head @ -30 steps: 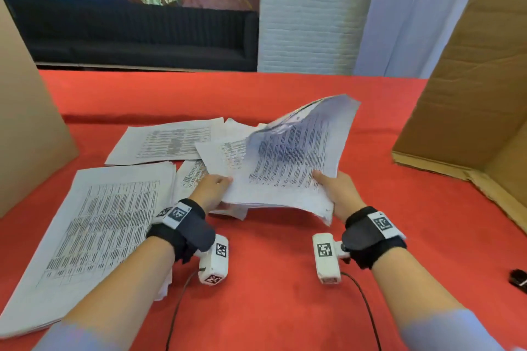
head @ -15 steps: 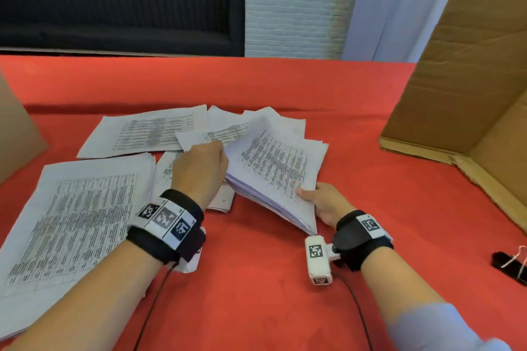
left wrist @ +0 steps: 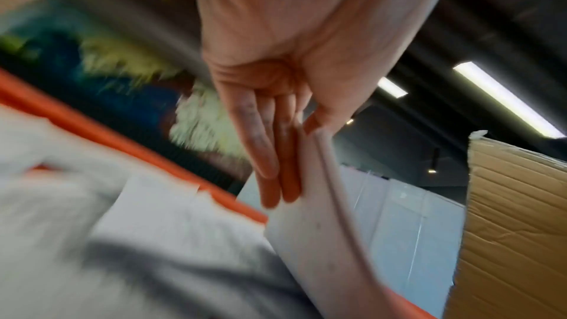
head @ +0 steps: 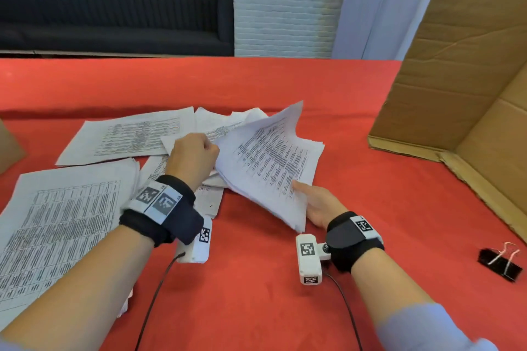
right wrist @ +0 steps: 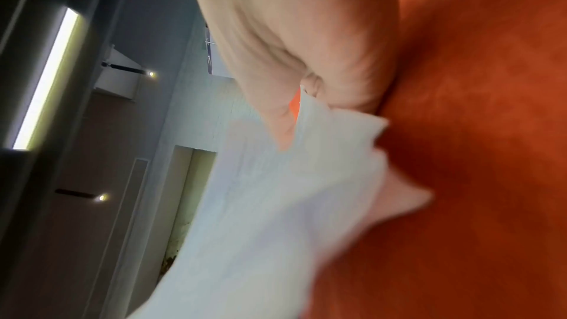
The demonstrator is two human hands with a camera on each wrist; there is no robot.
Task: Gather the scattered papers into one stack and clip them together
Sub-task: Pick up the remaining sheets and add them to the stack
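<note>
A bundle of printed papers (head: 271,162) is tilted up off the red table, its far corner raised. My right hand (head: 315,202) grips its near right corner, thumb on top; in the right wrist view the papers (right wrist: 276,203) run out from under the thumb. My left hand (head: 194,155) holds the bundle's left edge; the left wrist view shows its fingers (left wrist: 270,159) flat against the sheets with the thumb on the other side. More sheets (head: 125,137) lie flat behind, and a large pile (head: 57,225) lies at the near left. A black binder clip (head: 500,263) rests at the right.
An open cardboard box (head: 470,71) stands at the right, its flap reaching down toward the binder clip. Another cardboard panel (head: 8,148) shows at the left edge. Red cloth (head: 256,293) covers the table; cables trail from both wrist cameras.
The bundle was lowered onto the table papers half a second ago and is now tipped up again at its far corner. My left hand moved from on top of the sheets to the bundle's left edge.
</note>
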